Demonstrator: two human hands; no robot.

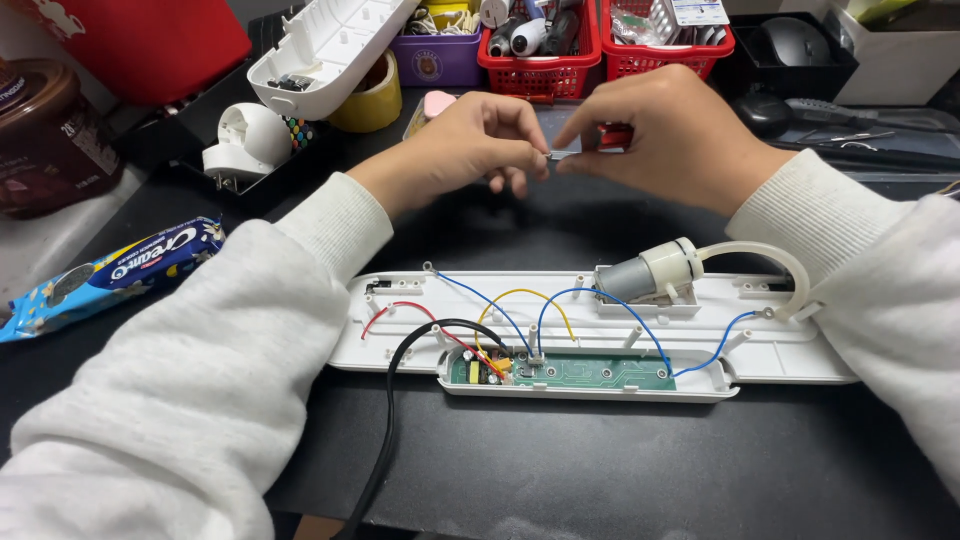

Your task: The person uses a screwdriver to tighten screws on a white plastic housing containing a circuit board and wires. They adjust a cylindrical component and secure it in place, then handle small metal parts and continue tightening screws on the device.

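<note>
My left hand point(470, 145) and my right hand point(670, 135) meet above the black mat, both pinching one small flat silvery part point(565, 153) between fingertips. A red piece shows behind my right fingers. Below them lies an opened white plastic housing point(800, 355) holding a green circuit board point(590, 372), blue, yellow and red wires, a small grey motor pump point(645, 272) with a clear tube point(790, 270), and a black cable point(385, 440) running off toward me.
The housing's white cover point(330, 45) leans at the back left near a white round plug part point(245, 140) and yellow tape roll point(375, 100). Red baskets point(545, 70) and a purple box stand behind. A blue snack packet point(120, 270) lies left. Black tools point(850, 115) lie right.
</note>
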